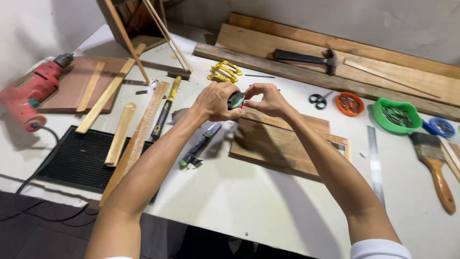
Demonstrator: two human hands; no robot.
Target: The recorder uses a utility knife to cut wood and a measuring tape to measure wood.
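Both hands meet over the board (275,146): the left hand (214,101) and right hand (269,99) each close fingers on a small dark-green tool (235,100) held between them. It looks light, rigid and hard-shelled, best pinched by its sides

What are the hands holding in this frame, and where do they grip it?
Both the left hand and the right hand pinch one small dark-and-green object between their fingertips, one at each end. Its exact kind cannot be told.
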